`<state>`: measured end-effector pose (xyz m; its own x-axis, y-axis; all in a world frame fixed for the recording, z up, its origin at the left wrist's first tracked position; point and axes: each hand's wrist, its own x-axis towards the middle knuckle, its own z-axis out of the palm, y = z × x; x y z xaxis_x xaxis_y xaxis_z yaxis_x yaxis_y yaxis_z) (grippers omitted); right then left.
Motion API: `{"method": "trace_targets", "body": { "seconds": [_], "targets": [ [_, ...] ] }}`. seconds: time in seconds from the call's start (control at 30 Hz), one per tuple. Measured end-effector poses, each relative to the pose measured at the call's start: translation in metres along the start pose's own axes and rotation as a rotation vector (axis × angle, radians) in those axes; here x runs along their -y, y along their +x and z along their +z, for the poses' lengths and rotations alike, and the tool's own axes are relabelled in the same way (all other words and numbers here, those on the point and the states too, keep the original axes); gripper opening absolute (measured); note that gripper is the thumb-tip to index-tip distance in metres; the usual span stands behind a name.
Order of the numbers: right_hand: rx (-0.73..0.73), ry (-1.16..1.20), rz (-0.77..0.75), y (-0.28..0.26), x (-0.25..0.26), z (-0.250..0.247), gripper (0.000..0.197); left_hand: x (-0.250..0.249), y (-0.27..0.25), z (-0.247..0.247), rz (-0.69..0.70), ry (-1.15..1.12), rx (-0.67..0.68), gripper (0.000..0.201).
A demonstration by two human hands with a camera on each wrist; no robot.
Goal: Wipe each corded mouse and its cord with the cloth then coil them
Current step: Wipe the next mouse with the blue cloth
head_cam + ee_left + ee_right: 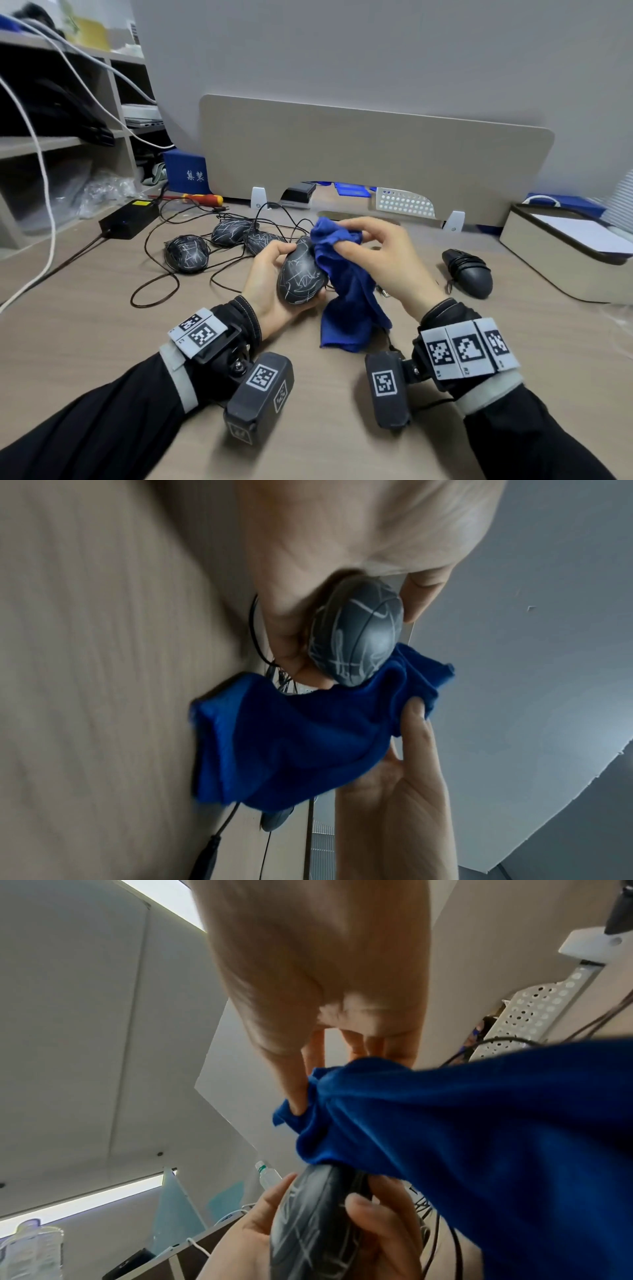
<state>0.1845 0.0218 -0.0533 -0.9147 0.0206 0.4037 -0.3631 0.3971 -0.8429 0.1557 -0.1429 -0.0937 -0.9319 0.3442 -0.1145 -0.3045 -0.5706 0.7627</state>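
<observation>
Head cam: high, looking forward and down over both forearms onto the desk [102,342], wide angle, partition panel [376,154] at the back, shelves [51,144] far left. Takes in the whole work area.

Left wrist cam: very close, looks along the left hand [325,547] from below the palm, rolled so the desk runs down the picture's left side.

Right wrist cam: very close, under the right hand [308,974], tilted up toward wall and ceiling.

Overlap: all three see the scribbled mouse [301,277] and blue cloth [346,291]; each wrist cam also catches the opposite hand.
</observation>
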Motion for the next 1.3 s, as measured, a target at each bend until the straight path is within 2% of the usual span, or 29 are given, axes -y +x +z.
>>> {"method": "trace_targets", "body": {
  "seconds": [0.1, 0.2, 0.23, 0.33, 0.4, 0.5, 0.63, 0.7, 0.83, 0.93, 1.03, 1.07, 1.2, 1.3],
  "targets": [
    [0.148, -0.053, 0.014, -0.003, -0.002, 0.003, 0.014, 0.002, 0.001, -0.001, 0.024, 0.009, -0.051, 0.028],
    [0.31, -0.057, -0.004, -0.008, -0.001, 0.008, 0.016, 0.002, 0.0, -0.002, 0.001, 0.011, -0.046, 0.031],
    [0.293, -0.054, -0.011, -0.008, -0.001, 0.01, 0.015, 0.001, -0.001, -0.001, -0.006, 0.022, -0.033, 0.031],
    [0.093, -0.048, -0.002, -0.002, -0.008, 0.011, 0.015, 0.003, -0.001, 0.002, -0.011, 0.071, 0.0, 0.027],
    [0.017, -0.039, 0.03, 0.0, -0.014, 0.011, 0.015, 0.004, -0.002, 0.003, -0.004, 0.082, -0.005, 0.027],
    [0.06, -0.078, -0.033, -0.002, -0.018, 0.013, 0.017, 0.004, -0.003, 0.004, 0.002, 0.055, -0.009, 0.033],
    [0.136, -0.189, -0.052, -0.003, -0.019, 0.016, 0.03, 0.003, -0.003, 0.006, 0.012, 0.029, -0.001, 0.031],
    [0.155, -0.223, -0.102, -0.004, -0.017, 0.014, 0.028, 0.003, -0.003, 0.003, 0.019, 0.043, -0.021, 0.033],
    [0.24, -0.135, -0.202, -0.008, -0.008, 0.014, 0.028, 0.002, -0.001, -0.001, -0.046, 0.045, -0.036, 0.049],
    [0.081, -0.067, -0.188, -0.004, -0.014, 0.016, 0.031, 0.006, -0.002, 0.001, -0.061, 0.144, 0.013, 0.038],
    [-0.084, -0.063, -0.118, -0.001, -0.02, 0.013, 0.028, 0.013, -0.002, 0.002, -0.011, 0.207, 0.035, 0.032],
    [-0.083, -0.055, -0.106, -0.002, -0.021, 0.012, 0.029, 0.012, -0.003, 0.003, -0.002, 0.211, 0.029, 0.033],
    [0.103, -0.045, -0.113, -0.007, -0.014, 0.018, 0.03, 0.011, -0.002, 0.003, 0.016, 0.184, -0.005, 0.029],
    [-0.018, 0.003, -0.077, -0.005, -0.013, 0.015, 0.037, 0.013, 0.0, 0.003, 0.043, 0.192, -0.023, 0.031]
  ]
}}
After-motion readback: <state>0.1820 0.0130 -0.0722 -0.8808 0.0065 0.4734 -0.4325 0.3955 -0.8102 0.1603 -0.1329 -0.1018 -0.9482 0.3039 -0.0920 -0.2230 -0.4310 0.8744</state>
